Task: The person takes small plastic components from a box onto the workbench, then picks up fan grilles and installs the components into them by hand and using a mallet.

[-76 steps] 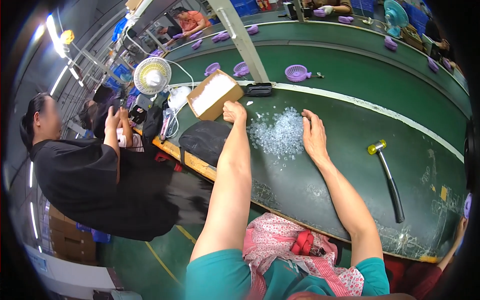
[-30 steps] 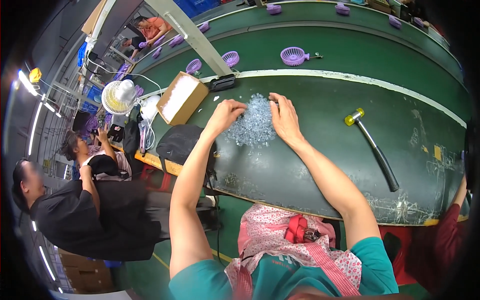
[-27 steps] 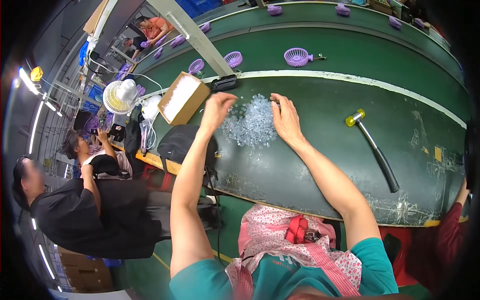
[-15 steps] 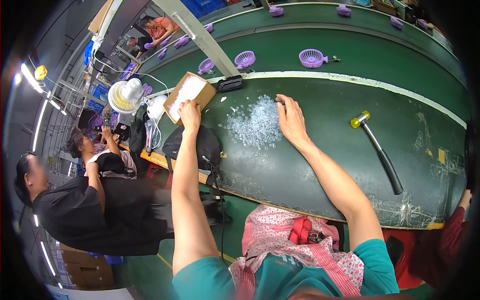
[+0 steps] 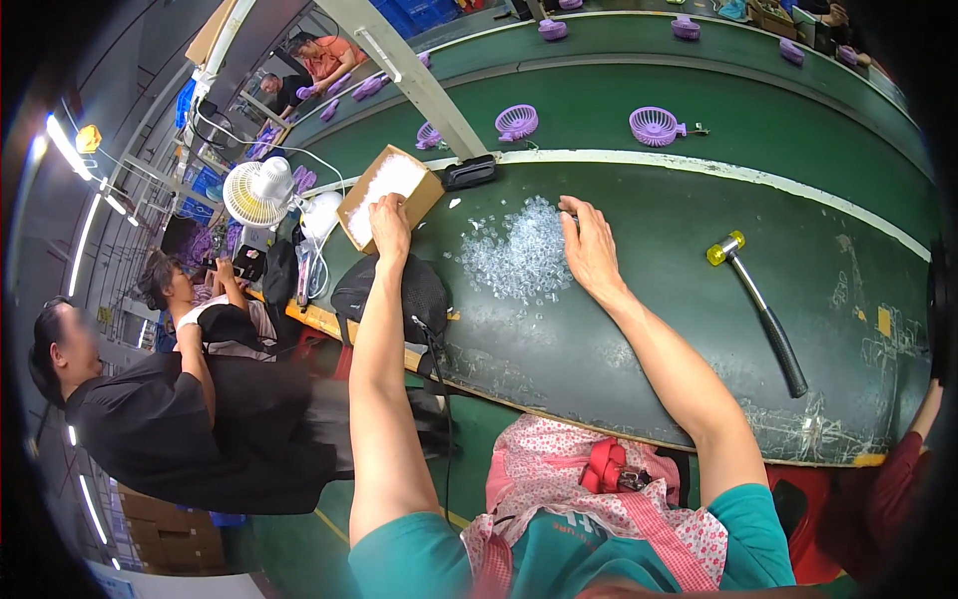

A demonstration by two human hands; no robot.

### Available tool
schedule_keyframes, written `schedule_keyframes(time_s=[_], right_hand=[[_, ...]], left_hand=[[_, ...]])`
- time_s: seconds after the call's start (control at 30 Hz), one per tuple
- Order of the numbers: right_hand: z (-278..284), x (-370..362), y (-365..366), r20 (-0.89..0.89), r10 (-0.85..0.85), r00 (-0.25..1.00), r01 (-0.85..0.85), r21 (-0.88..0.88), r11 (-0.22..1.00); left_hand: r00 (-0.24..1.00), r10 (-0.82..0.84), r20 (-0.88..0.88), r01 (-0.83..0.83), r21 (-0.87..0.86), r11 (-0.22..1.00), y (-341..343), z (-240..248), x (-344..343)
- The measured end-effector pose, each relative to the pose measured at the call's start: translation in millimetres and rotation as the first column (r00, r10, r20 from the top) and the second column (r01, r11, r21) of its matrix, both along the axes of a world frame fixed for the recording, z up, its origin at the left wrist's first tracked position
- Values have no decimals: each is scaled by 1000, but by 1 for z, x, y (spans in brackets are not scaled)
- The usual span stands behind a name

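My left hand [image 5: 390,228] reaches over the near edge of a cardboard box [image 5: 423,199] filled with small white pieces. Its fingers are bent together among them, and whatever is in their grip is too small to make out. A loose heap of small clear plastic pieces [image 5: 519,250] lies spread on the dark green table [image 5: 639,369]. Along the heap's right side rests my right hand [image 5: 593,248], open, fingers stretched out, its thumb side toward the pieces. A black mesh bag [image 5: 424,292] sits under my left forearm.
A hammer [image 5: 763,317] with yellow heads lies on the right. Purple round fan parts [image 5: 655,126] ride the green conveyor [image 5: 579,95] beyond a white strip. A slanted metal post [image 5: 414,80] rises behind the box, near a white desk fan [image 5: 257,190]. Co-workers [image 5: 190,409] are at left.
The purple fan parts on the nearer belt have travelled right. My left hand stays at the box and my right hand beside the heap; the whole view has shifted slightly.
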State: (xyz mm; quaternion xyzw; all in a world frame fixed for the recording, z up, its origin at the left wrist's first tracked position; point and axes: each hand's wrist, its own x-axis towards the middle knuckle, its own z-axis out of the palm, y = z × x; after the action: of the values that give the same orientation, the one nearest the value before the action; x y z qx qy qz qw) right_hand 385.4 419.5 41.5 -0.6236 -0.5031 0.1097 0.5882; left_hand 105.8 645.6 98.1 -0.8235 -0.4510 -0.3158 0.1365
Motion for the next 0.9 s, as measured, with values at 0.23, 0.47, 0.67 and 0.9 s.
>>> schedule_keyframes(time_s=[0.23,0.47,0.67,0.9], right_hand=[[-5,4,3,27,-19,999,19,10,1000],[-3,0,3,21,-12,1000,12,31,999],[-4,2,4,28,-27,999,26,30,999],[2,0,-2,11,-12,1000,12,24,1000]], left_hand=[[995,-90,31,90,0,996,-19,4,20],[992,-101,80,111,-132,985,-3,11,14],[998,-60,22,61,-57,997,44,24,22],[1000,-4,-20,0,-244,970,92,15,51]])
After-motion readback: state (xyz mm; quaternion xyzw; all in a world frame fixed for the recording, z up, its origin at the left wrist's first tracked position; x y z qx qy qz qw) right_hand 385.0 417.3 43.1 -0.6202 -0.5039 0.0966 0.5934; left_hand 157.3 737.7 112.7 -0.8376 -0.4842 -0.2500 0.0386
